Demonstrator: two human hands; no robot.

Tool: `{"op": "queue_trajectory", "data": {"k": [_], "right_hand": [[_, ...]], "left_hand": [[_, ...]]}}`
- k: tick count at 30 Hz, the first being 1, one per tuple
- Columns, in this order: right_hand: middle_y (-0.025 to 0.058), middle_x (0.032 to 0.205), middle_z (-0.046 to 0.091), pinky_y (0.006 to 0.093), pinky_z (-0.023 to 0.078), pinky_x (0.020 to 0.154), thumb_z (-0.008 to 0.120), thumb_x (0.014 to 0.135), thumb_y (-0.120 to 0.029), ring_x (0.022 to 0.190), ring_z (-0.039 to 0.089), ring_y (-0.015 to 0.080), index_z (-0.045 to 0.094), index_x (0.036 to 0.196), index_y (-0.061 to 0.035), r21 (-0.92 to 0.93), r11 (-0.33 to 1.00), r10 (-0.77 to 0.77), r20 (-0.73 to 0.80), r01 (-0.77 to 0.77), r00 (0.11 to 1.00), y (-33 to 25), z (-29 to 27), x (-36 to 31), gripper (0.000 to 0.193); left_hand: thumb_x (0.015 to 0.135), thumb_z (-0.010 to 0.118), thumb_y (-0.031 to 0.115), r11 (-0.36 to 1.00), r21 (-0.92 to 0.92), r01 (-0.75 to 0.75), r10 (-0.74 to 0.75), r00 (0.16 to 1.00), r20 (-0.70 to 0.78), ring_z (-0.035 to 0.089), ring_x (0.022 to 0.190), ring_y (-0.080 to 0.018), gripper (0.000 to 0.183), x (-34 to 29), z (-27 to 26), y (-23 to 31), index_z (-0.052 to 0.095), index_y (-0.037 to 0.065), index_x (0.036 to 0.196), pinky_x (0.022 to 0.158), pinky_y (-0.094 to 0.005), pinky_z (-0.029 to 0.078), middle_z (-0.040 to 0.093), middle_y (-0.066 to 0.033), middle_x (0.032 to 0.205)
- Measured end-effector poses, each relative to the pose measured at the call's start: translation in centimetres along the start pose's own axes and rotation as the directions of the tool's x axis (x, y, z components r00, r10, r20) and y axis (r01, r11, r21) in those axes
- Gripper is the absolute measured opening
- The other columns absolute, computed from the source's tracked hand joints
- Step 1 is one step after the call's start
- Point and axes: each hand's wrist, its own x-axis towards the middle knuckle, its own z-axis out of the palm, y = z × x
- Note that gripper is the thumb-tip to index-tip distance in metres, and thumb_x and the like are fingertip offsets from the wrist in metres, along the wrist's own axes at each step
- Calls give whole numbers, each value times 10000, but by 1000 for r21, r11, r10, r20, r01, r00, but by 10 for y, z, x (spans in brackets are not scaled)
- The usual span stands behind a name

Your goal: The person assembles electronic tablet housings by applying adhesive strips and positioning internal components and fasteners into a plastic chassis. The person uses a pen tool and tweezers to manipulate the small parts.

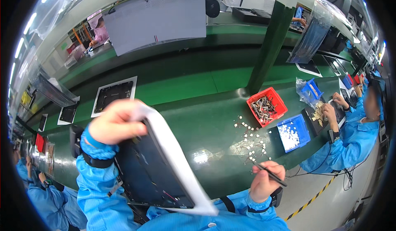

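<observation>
The black device panel (153, 171), backed by a white sheet (178, 161), tilts at the lower left of centre; the left hand (117, 123) pinches its upper edge between thumb and fingers, probably to spare the inner face; the right hand (267, 180), lower right of centre, pinches a slim black tool (279, 180), perhaps tweezers, as one holds a pen; small white pieces (246, 135) lie loose on the green bench (198, 127), seemingly for easy reach; a red bin (281, 105) and a blue bin (304, 134), right of centre, keep metallic and white parts separate; a co-worker's blue sleeve (354, 148) shows at right; striped tape (313, 198) crosses the grey floor (303, 189), lower right.
</observation>
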Motion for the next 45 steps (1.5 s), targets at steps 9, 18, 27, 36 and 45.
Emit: {"op": "queue_trajectory", "data": {"k": [9,18,27,36,45], "right_hand": [[162,855,567,323,535,608,664,754,-8,691,617,234,453,873,-15,-67,996,69,40,-66,997,3,2,-1,242],[155,844,603,294,526,688,616,737,128,745,621,197,481,809,12,-186,882,462,161,-433,872,37,30,-26,192],[74,799,629,237,503,646,704,726,13,736,596,108,538,809,-3,-429,706,686,219,-563,694,75,65,-53,187],[77,798,631,214,477,618,711,720,14,700,581,94,542,801,-5,-533,675,693,220,-510,687,80,73,-62,188],[113,825,630,241,498,644,683,726,55,722,602,131,510,798,-2,-534,635,734,190,-558,652,78,77,-56,196]], "left_hand": [[842,574,259,952,206,225,-274,927,255,579,807,-237,310,56,129,-140,580,13,1030,722,-341,450,608,-165,888],[649,687,103,690,718,87,72,979,-189,533,923,-295,376,10,136,-153,588,54,1009,805,-373,436,586,-105,926],[658,673,45,853,519,60,139,932,-336,539,815,-272,158,-32,129,-180,656,70,814,724,-365,444,562,-78,849],[641,656,4,887,461,4,183,915,-360,545,702,-261,166,-35,129,-189,651,53,800,619,-355,458,561,-71,740],[606,635,-30,896,443,-15,204,901,-384,540,686,-255,194,-35,129,-191,628,42,787,602,-352,462,552,-67,744]]}}
